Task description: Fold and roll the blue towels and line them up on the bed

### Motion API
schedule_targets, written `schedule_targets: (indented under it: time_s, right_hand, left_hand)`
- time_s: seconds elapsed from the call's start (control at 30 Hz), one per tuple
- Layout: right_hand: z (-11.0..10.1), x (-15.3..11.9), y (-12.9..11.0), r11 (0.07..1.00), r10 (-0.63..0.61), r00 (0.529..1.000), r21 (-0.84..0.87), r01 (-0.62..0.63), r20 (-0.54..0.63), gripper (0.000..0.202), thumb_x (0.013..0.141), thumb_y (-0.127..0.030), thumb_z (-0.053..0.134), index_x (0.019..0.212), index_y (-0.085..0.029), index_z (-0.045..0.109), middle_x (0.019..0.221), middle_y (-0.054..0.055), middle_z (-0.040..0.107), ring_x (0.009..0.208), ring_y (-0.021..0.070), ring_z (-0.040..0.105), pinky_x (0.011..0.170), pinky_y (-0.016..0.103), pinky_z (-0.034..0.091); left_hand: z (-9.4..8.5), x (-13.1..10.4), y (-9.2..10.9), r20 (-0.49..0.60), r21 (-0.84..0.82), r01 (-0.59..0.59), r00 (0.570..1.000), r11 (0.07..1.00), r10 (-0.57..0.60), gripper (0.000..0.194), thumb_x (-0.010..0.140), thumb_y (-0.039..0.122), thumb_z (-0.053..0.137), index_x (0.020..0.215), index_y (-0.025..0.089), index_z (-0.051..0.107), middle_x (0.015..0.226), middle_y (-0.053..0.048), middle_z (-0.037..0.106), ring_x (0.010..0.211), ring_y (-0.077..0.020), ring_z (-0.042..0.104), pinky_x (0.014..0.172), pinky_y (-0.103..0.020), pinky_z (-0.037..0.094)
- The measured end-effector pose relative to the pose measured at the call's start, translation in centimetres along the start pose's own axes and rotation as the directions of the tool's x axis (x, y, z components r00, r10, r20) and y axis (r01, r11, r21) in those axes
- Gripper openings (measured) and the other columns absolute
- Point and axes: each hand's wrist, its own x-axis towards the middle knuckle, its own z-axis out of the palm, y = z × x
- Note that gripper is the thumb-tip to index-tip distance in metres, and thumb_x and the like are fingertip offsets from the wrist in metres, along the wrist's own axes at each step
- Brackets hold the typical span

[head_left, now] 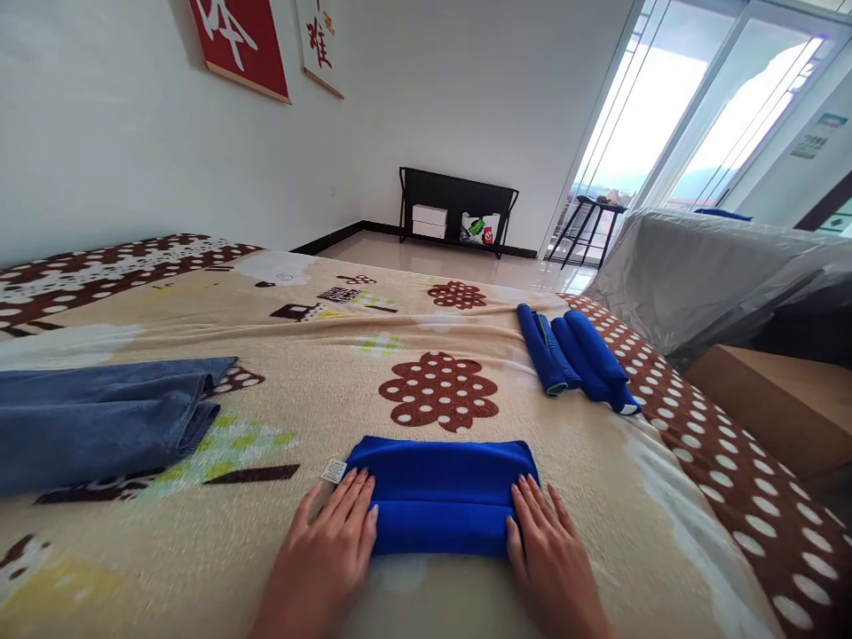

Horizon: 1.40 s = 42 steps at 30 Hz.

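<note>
A folded blue towel (440, 495) lies flat on the patterned blanket (413, 337) in front of me, a small white label showing at its left corner. My left hand (329, 537) rests flat with fingers spread, fingertips touching the towel's left end. My right hand (549, 550) lies flat against the towel's right end in the same way. Neither hand grips the cloth. Farther off to the right, three rolled blue towels (576, 359) lie side by side on the blanket.
Folded blue jeans (99, 417) lie at the left on the blanket. A brown cardboard box (778, 404) and a grey covered sofa (706, 266) stand to the right. A black shelf (456, 209) stands at the far wall, with glass doors beside it.
</note>
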Motion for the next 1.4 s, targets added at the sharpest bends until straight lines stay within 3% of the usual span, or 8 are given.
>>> schedule_targets:
  time_s: [0.2, 0.5, 0.63, 0.77, 0.97, 1.07, 1.23, 1.4]
  right_hand:
    - [-1.0, 4.6, -4.4, 0.945, -0.069, 0.954, 0.325, -0.031, 0.291, 0.044, 0.101, -0.032, 0.037, 0.142, -0.024, 0.052, 0.147, 0.001, 0.048, 0.138, 0.0191, 0.045, 0.116, 0.041, 0.039]
    - [0.1, 2.2, 3.7, 0.959, 0.259, 0.916, 0.034, -0.282, 0.305, 0.054, 0.098, -0.033, 0.034, 0.144, -0.008, 0.049, 0.152, 0.011, 0.04, 0.143, 0.0287, 0.037, 0.116, 0.054, 0.035]
    - [-0.8, 4.1, -0.3, 0.977, 0.076, 0.952, 0.168, -0.13, 0.296, 0.052, 0.096, -0.023, 0.035, 0.145, -0.015, 0.048, 0.155, 0.007, 0.036, 0.145, 0.0245, 0.033, 0.118, 0.049, 0.033]
    - [-1.1, 6.7, -2.7, 0.92, -0.107, 0.9, 0.385, -0.071, 0.422, 0.05, 0.099, -0.029, 0.036, 0.148, -0.021, 0.045, 0.154, 0.002, 0.04, 0.145, 0.0183, 0.034, 0.119, 0.041, 0.032]
    - [0.1, 5.7, 2.4, 0.923, 0.135, 0.88, 0.265, -0.278, 0.455, 0.055, 0.099, -0.034, 0.035, 0.151, -0.017, 0.039, 0.155, 0.005, 0.036, 0.147, 0.0214, 0.029, 0.121, 0.048, 0.026]
    - [0.5, 4.5, 3.8, 0.93, 0.156, 0.904, 0.248, -0.27, 0.398, 0.053, 0.099, -0.035, 0.035, 0.148, -0.017, 0.043, 0.154, 0.005, 0.04, 0.146, 0.0208, 0.033, 0.12, 0.046, 0.029]
    - [0.3, 4.8, 2.5, 0.951, 0.23, 0.931, 0.139, -0.276, 0.282, 0.049, 0.098, -0.035, 0.037, 0.137, -0.014, 0.056, 0.146, 0.011, 0.051, 0.139, 0.0261, 0.045, 0.116, 0.051, 0.033]
    - [-0.5, 7.5, -0.5, 0.929, -0.042, 0.903, 0.35, -0.123, 0.428, 0.056, 0.101, -0.045, 0.038, 0.152, -0.024, 0.036, 0.158, 0.004, 0.031, 0.148, 0.0227, 0.029, 0.12, 0.048, 0.028]
  left_hand:
    - [-0.9, 4.6, 5.8, 0.196, -0.265, -0.153, 0.958, 0.952, 0.209, 0.046, 0.099, 0.031, 0.037, 0.141, 0.022, 0.052, 0.145, -0.006, 0.053, 0.131, -0.0219, 0.055, 0.104, -0.042, 0.048]
    - [0.0, 2.8, -1.7, 0.189, -0.111, 0.154, 0.973, 0.982, -0.131, 0.047, 0.097, 0.036, 0.039, 0.138, 0.019, 0.055, 0.145, -0.01, 0.053, 0.135, -0.029, 0.05, 0.113, -0.06, 0.034]
    - [-0.9, 4.6, 1.7, 0.184, -0.225, -0.06, 0.978, 0.973, 0.103, 0.043, 0.097, 0.027, 0.04, 0.136, 0.023, 0.058, 0.141, -0.007, 0.057, 0.134, -0.0252, 0.052, 0.114, -0.053, 0.035]
    - [-0.9, 7.1, 3.8, 0.307, -0.421, -0.183, 0.893, 0.888, 0.329, 0.046, 0.1, 0.033, 0.04, 0.145, 0.029, 0.045, 0.15, -0.003, 0.047, 0.139, -0.0176, 0.045, 0.112, -0.038, 0.04]
    - [0.0, 6.3, -0.6, 0.35, -0.153, 0.231, 0.922, 0.961, -0.166, 0.053, 0.097, 0.039, 0.039, 0.147, 0.02, 0.042, 0.154, -0.01, 0.041, 0.142, -0.0268, 0.042, 0.115, -0.059, 0.032]
    - [0.0, 5.4, -2.5, 0.374, -0.121, 0.271, 0.904, 0.955, -0.209, 0.053, 0.098, 0.039, 0.036, 0.148, 0.022, 0.041, 0.154, -0.007, 0.041, 0.143, -0.0254, 0.04, 0.116, -0.06, 0.028]
    - [-0.2, 5.5, -1.8, 0.258, -0.035, 0.201, 0.948, 0.979, -0.185, 0.05, 0.096, 0.032, 0.038, 0.14, 0.015, 0.052, 0.15, -0.013, 0.047, 0.143, -0.0304, 0.04, 0.117, -0.066, 0.019]
    - [0.0, 7.8, 2.8, 0.231, -0.262, -0.117, 0.956, 0.958, 0.18, 0.048, 0.096, 0.032, 0.042, 0.142, 0.025, 0.05, 0.15, -0.004, 0.048, 0.138, -0.0248, 0.047, 0.112, -0.048, 0.039]
